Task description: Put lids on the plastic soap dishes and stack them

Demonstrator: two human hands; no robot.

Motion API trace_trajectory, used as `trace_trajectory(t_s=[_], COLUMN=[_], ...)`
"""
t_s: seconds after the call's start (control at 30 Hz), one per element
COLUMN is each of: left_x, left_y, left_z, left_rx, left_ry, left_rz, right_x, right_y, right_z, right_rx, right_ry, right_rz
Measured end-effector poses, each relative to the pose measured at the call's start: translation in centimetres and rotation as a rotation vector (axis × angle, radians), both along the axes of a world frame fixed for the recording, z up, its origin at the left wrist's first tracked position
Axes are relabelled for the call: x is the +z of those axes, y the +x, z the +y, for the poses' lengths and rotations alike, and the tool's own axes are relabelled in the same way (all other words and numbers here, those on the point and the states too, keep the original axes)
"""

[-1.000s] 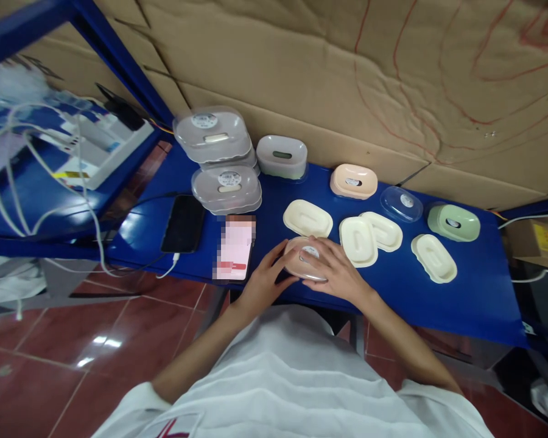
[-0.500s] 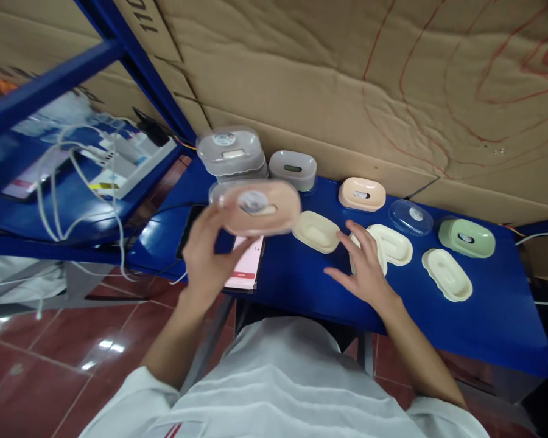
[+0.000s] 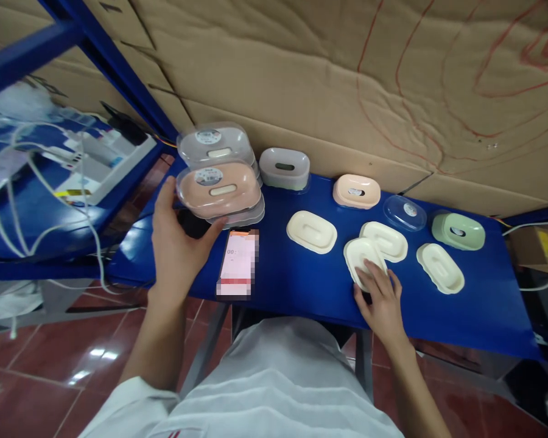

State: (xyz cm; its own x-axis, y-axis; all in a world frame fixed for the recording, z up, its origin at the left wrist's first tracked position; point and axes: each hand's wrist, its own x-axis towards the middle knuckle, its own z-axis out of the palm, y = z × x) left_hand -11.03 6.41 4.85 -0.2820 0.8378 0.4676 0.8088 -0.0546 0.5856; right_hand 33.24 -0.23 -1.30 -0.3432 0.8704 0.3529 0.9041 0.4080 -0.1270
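Note:
My left hand [image 3: 178, 249] grips the left end of a pink soap box [image 3: 237, 193] with a clear lid and a round label, thumb at its front edge. The box is over other lidded soap boxes, at the front of a grey lidded stack [image 3: 242, 143]; whether it rests on them I cannot tell. My right hand [image 3: 383, 304] has its fingers on a cream oval tray [image 3: 358, 252], thumb at the near edge. This tray overlaps a second cream tray [image 3: 393, 243]. Other cream trays lie to the left [image 3: 313, 231] and right [image 3: 442, 267].
Along the back of the blue table [image 3: 301, 274] stand a grey box [image 3: 296, 173], a peach box [image 3: 365, 193], a clear lid [image 3: 404, 213] and a green box [image 3: 470, 234]. A lit phone [image 3: 240, 261] lies near the front edge. Cables and a power strip [image 3: 114, 164] are at left.
My left hand has carried the pink soap box left, to the stacked boxes. My right hand has moved right and down onto the cream tray.

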Motion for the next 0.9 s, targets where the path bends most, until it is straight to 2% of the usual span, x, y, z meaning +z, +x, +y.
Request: trace_trajectory(t_s=[0.13, 0.23, 0.33, 0.43, 0.53, 0.63, 0.7, 0.77, 0.83, 0.9], left_x=[0.2, 0.5, 0.0, -1.9, -4.1, -5.4, -5.6, -5.5, -5.4, -5.5], left_y=[0.0, 1.8, 6.3, 12.1, 16.0, 16.8, 16.4, 15.7, 15.0, 14.4], left_z=[-1.0, -2.3, -2.8, -2.1, -1.2, -1.4, -2.3, -3.3, -4.5, -5.6], left_rx=[0.02, 0.018, -0.093, -0.319, -0.391, -0.428, -0.444, -0.481, -0.555, -0.616], left_ry=[0.087, 0.219, 0.276, 0.043, -0.14, -0.214, -0.218, -0.195, -0.159, -0.116], left_rz=[0.115, 0.179, 0.177, 0.203, 0.324, 0.38, 0.404, 0.414, 0.406, 0.375], right_x=[1.1, 3.0, 5.6, 7.4, 7.4, 6.1, 5.4, 5.2, 5.5, 5.9], right_y=[0.8, 0.0, -3.6, -9.3, -14.6, -16.8, -16.3, -14.6, -12.3, -10.0], right_z=[-1.2, 0.8, 6.7, 15.5, 23.5, 27.9, 28.7, 27.7, 25.0, 20.8], right_rx=[0.036, 0.051, 0.2, 0.353, 0.441, 0.482, 0.487, 0.475, 0.435, 0.385], right_ry=[-0.068, -0.041, -0.019, -0.033, -0.075, -0.171, -0.214, -0.196, -0.114, -0.018], right_rz=[0.008, 0.013, 0.03, 0.046, 0.011, -0.015, 0.079, 0.243, 0.367, 0.376])
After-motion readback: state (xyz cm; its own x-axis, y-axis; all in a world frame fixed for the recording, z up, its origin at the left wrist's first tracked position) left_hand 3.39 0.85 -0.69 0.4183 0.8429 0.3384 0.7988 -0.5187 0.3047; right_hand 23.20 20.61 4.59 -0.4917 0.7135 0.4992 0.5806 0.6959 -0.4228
